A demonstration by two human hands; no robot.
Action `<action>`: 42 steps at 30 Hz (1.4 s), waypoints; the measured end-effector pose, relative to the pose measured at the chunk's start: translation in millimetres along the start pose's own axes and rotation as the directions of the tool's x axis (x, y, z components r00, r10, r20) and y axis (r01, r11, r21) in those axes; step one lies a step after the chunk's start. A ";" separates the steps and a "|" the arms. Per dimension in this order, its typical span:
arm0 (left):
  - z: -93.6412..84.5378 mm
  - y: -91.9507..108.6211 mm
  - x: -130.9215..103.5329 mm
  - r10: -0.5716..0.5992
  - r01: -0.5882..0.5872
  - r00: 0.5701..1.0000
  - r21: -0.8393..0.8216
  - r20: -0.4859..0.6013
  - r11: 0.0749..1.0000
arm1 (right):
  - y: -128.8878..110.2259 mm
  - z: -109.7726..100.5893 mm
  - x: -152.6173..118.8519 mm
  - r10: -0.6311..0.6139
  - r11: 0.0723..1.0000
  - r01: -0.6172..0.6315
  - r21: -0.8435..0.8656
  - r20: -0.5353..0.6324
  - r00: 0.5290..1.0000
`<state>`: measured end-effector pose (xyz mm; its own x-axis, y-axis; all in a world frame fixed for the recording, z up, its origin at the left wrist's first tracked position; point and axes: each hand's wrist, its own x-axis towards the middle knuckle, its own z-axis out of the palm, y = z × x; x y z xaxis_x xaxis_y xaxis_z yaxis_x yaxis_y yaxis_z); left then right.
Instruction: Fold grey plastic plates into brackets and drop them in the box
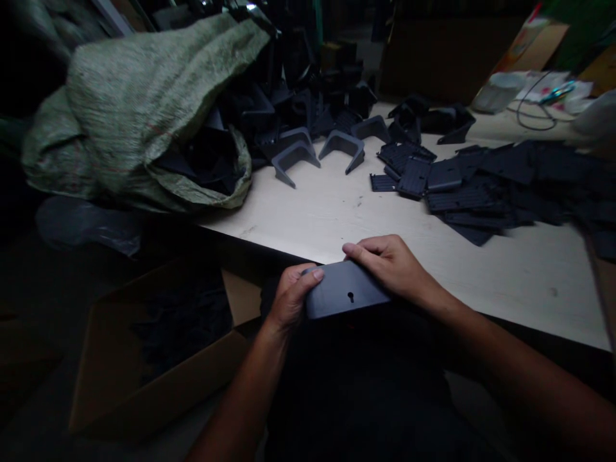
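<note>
Between my two hands, at the table's front edge, is a dark grey plastic plate [337, 292] with rounded corners and a keyhole-shaped slot. My left hand [290, 296] is closed on its left end, the thumb lying on the upper face. At the far right corner my right hand [389, 263] grips the plate, its fingers bent behind the edge and partly hidden. Beyond them on the table lie grey U-shaped plastic brackets [296, 157]. A heap of flat dark plastic plates [462, 186] spreads over the right side.
A green woven sack [139, 109] of dark parts lies open at the table's left. Below it on the floor stands a cardboard box [163, 385] with dark pieces inside. The pale tabletop [337, 212] runs along the front. A clear plastic container [498, 93] is at back right.
</note>
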<state>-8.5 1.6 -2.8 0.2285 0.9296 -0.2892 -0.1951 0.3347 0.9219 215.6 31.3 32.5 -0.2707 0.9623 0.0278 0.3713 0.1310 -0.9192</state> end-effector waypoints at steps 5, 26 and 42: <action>-5.9 3.2 -1.0 0.169 -0.200 0.945 -0.088 -0.279 0.976 | 0.6 -19.2 0.1 0.016 0.999 0.000 0.042 -0.367 0.930; 4.2 -18.0 -12.7 0.281 -0.275 0.954 0.060 -0.108 0.959 | -6.1 37.3 -35.1 0.215 0.631 -0.247 0.735 0.140 0.966; 41.5 6.5 4.7 -0.040 0.070 0.997 -0.481 0.072 0.874 | -5.5 46.9 -60.5 -0.031 0.955 -0.002 0.296 0.105 0.994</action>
<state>30.8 1.7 12.5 0.3042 0.9018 -0.3069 -0.6129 0.4319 0.6616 188.3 -38.8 17.4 -0.3736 0.9275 0.0145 0.0927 0.0529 -0.9943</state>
